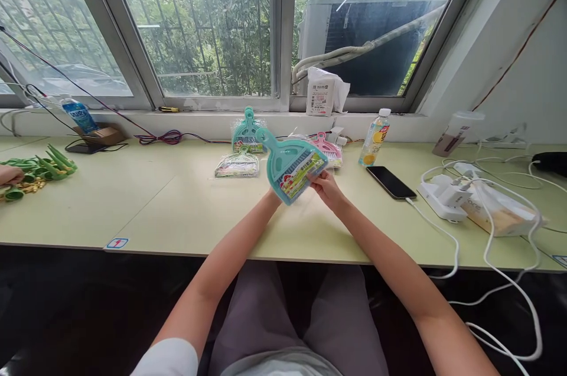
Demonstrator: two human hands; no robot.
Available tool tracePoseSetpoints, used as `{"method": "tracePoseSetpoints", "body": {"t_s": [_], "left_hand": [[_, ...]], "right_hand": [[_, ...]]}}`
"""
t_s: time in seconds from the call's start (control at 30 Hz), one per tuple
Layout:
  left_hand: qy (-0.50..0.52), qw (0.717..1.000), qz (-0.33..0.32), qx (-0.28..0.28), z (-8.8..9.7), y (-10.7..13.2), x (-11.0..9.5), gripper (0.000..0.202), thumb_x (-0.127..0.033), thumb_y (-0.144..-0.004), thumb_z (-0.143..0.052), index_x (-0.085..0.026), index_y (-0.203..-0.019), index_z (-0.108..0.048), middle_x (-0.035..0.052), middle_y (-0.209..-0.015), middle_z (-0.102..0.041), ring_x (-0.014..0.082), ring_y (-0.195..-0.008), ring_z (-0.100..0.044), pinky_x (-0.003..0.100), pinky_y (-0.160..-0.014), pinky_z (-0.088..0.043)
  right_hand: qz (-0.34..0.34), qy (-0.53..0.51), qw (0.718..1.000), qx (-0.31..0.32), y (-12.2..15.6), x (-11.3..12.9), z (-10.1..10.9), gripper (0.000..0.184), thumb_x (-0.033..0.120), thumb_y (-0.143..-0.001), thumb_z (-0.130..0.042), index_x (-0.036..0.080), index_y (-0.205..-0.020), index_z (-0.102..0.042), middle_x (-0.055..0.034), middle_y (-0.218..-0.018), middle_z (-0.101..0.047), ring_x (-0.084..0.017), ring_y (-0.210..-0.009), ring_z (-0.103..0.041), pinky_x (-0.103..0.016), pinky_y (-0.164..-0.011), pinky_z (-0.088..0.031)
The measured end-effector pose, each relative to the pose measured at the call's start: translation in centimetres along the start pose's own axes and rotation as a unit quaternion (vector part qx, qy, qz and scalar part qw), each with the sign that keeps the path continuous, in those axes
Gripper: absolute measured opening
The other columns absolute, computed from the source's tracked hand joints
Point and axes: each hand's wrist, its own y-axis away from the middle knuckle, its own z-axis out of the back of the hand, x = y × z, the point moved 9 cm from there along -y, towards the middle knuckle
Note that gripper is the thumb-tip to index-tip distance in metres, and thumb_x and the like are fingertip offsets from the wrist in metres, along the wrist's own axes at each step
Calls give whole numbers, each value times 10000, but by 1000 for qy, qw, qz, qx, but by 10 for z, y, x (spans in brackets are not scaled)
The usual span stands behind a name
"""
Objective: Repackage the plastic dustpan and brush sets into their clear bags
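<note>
A teal mini dustpan with a brush point(287, 164), with a printed label across its lower part, is raised above the table and tilted, handle to the upper left. My right hand point(326, 187) pinches its lower right edge, thumb on the label side. My left hand point(275, 198) reaches behind the pan; its fingers are hidden there. Beyond it on the table are more dustpan sets in clear wrap: another teal set point(248, 133), a pale white-green set point(238, 164) lying flat, and a pink set point(328, 149) partly covered by the one I hold.
To the right are a drink bottle point(375, 139), a black phone point(390, 182) on a cable, a white power strip point(445, 198) and a tissue pack point(500, 213). At far left another person's hand point(9, 175) touches green vegetables point(53, 164). A blue bottle point(80, 115) stands behind.
</note>
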Motion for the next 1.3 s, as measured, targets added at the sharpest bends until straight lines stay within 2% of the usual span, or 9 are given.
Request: {"method": "tracePoseSetpoints", "body": {"t_s": [0.1,0.17,0.23,0.3,0.37,0.43,0.73,1.07,1.3], "left_hand": [[44,998,-47,-27,4,6,-13,715,-680,-892,-219,-140,-1152,-609,147,-1195,-654,330,-1239,-521,496,-1022,-423],[19,997,-64,-41,6,12,-18,726,-739,-842,-298,-139,-1097,-617,153,-1131,-677,331,-1215,-542,471,-999,-452],[-50,996,-69,-17,-1,16,-18,564,-648,-825,-493,-170,-1109,-590,122,-1123,-682,305,-1187,-567,452,-988,-462],[-118,990,-76,4,-10,19,-15,470,-456,-775,-672,-209,-1150,-534,86,-1143,-675,264,-1131,-601,449,-976,-468],[-153,985,-81,4,-13,20,-13,520,-319,-721,-736,-224,-1166,-484,72,-1152,-666,235,-1072,-624,458,-956,-477],[-164,983,-80,-2,-12,20,-11,519,-286,-703,-735,-215,-1146,-474,77,-1148,-660,228,-1049,-629,463,-942,-484],[-216,972,-88,-30,2,15,-12,508,-357,-696,-726,-202,-1120,-493,94,-1173,-638,274,-1082,-603,411,-876,-493],[-270,956,-108,-41,2,15,-12,526,-434,-704,-740,-204,-1109,-496,75,-1054,-653,245,-961,-619,341,-765,-488],[-252,960,-111,-46,0,17,-14,513,-381,-691,-749,-209,-1088,-475,71,-1057,-642,250,-962,-605,348,-766,-475]], "right_hand": [[57,-34,994,-83,-7,14,27,326,249,-584,-812,226,-880,-677,-22,-1011,-724,-242,-1080,-639,-399,-958,-552],[82,-44,988,-124,-9,19,43,339,235,-592,-800,231,-902,-663,-18,-1044,-714,-237,-1123,-620,-386,-980,-543],[92,-42,984,-147,-10,21,53,346,234,-598,-792,235,-913,-650,-15,-1066,-706,-234,-1148,-609,-384,-990,-540],[93,-35,982,-160,-10,20,58,352,246,-591,-793,235,-906,-638,-15,-1067,-705,-236,-1157,-605,-387,-988,-542],[89,-30,982,-167,-10,17,59,362,261,-578,-800,230,-895,-629,-18,-1048,-707,-236,-1152,-608,-382,-980,-547],[85,-27,981,-172,-10,15,58,372,270,-563,-809,225,-882,-623,-19,-1020,-712,-236,-1143,-613,-372,-972,-552],[65,-28,987,-148,-9,13,51,373,264,-550,-819,221,-876,-643,-3,-997,-715,-230,-1111,-629,-357,-987,-541],[83,-15,985,-152,-9,16,52,378,256,-541,-828,217,-855,-622,-16,-982,-712,-240,-1110,-626,-371,-957,-555],[87,-2,984,-156,-9,12,53,389,283,-558,-829,227,-878,-615,-16,-1026,-703,-228,-1122,-619,-360,-961,-553]]}}
